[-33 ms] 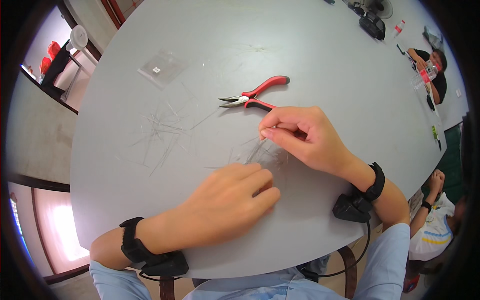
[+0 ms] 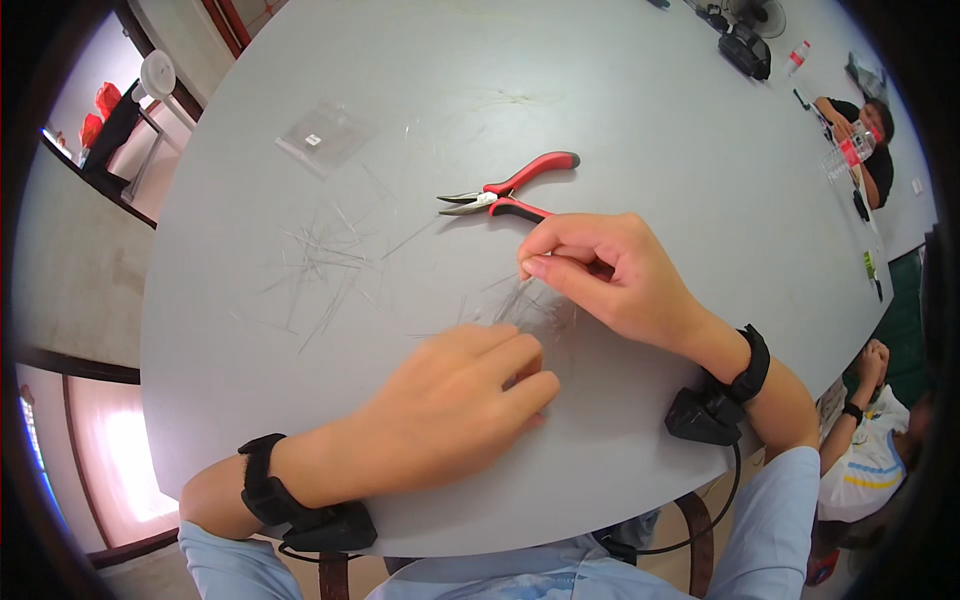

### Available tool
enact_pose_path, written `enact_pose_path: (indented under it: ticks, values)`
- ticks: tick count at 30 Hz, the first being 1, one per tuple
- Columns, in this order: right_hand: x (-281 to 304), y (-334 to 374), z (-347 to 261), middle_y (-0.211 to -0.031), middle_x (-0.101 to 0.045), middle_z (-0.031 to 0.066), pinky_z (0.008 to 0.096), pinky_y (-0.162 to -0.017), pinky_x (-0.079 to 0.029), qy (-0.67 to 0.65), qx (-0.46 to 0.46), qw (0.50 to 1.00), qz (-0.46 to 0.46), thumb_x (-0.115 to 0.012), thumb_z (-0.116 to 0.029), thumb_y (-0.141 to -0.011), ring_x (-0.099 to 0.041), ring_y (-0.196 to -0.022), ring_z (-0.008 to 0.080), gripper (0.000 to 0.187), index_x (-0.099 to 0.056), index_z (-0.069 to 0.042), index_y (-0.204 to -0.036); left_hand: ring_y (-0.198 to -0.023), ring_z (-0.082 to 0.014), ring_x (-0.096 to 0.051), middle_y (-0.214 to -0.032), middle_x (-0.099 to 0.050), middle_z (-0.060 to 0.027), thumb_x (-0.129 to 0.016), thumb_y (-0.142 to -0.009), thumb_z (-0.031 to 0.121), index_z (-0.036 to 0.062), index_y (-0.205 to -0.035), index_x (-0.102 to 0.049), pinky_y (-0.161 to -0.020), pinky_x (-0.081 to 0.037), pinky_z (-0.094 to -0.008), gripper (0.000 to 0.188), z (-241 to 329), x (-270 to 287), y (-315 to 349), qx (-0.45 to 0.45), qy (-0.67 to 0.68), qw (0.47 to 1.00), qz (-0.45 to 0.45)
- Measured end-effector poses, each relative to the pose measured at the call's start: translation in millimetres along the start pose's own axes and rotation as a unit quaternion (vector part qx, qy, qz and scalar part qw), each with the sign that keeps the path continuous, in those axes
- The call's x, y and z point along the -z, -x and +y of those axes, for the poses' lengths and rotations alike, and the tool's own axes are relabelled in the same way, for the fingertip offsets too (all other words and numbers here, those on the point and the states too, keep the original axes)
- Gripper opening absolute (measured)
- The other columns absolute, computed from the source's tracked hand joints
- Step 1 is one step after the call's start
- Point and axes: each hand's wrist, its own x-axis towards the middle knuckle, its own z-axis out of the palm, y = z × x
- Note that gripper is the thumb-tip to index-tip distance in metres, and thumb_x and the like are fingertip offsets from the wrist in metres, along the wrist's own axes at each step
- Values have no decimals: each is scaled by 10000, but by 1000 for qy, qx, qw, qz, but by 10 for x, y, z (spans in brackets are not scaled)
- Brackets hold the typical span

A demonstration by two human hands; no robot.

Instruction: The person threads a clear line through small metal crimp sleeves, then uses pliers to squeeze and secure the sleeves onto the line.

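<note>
My right hand [image 2: 610,275] is closed in a pinch, thumb against forefinger, just above a small heap of thin metal pins [image 2: 515,300]. What lies between its fingertips is too small to make out. My left hand [image 2: 465,400] hovers low over the table below the heap, back of the hand up and fingers curled in. Whatever it may hold is hidden under the fingers. Bent-nose pliers [image 2: 487,198] with red and black handles lie beyond my right hand, jaws slightly apart. More thin pins [image 2: 325,255] are scattered to the left.
A clear plastic bag [image 2: 318,138] lies at the far left of the grey table [image 2: 640,120]. Another thin bunch of pins [image 2: 512,97] lies farther back. Bottles [image 2: 850,150] and a black case [image 2: 745,52] stand at the right, where two people sit. Black wrist straps with cabled boxes are on both my arms.
My left hand has shifted very slightly, its fingers a touch higher and to the left. My right hand and the pliers have stayed put.
</note>
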Motion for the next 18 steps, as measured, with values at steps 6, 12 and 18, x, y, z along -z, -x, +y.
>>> enact_pose_path:
  ticks: [6,12,18]
  values:
    - [2,1,3,-615,-483,-52,195,-494,-261,0,-1,1000,5,-529,-8,-869,-332,-534,8,72,-594,2,-839,-748,-258,-524,-813,-518,-68,-684,-686,73,71,-789,-557,-632,-436,-355,164,-20,37,7,11,-2,1000,-16]
    - [-6,-3,-14,-700,-537,-39,178,-504,-285,-34,-12,999,32,-518,-15,-880,-375,-559,-6,80,-590,11,-859,-724,-115,-574,-802,-596,-34,-617,-834,80,28,-857,-565,-598,-405,-249,77,50,250,-50,301,209,926,90]
    - [-48,53,-100,-713,-547,-42,168,-510,-287,-46,-36,997,44,-511,-17,-886,-385,-564,-10,84,-587,9,-862,-776,-80,-615,-848,-669,-57,-596,-876,103,-8,-994,-628,-653,-437,-203,164,-149,252,-28,355,415,814,199]
